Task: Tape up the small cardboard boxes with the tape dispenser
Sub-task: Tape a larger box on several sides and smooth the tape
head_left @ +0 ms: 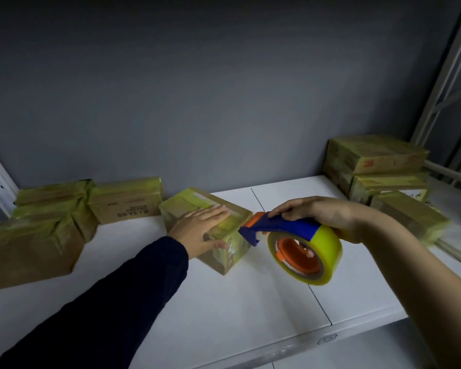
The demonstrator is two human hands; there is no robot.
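Both hands are working: the left hand (pixel 200 227) is pressing flat on the small box (pixel 230 255) on the counter (pixel 224 310), the right hand (pixel 314 213) is gripping the tape dispenser (pixel 290 229) beside it. Light, stiff, tape-slick, the box is likely needing steadying from above

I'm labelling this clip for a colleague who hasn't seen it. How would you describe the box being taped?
On the white shelf, between the box stacks at left and right, one small cardboard box sits alone near the middle, set askew. Only it has the left hand flat on top and the tape dispenser, gripped by the right hand, at its edge.
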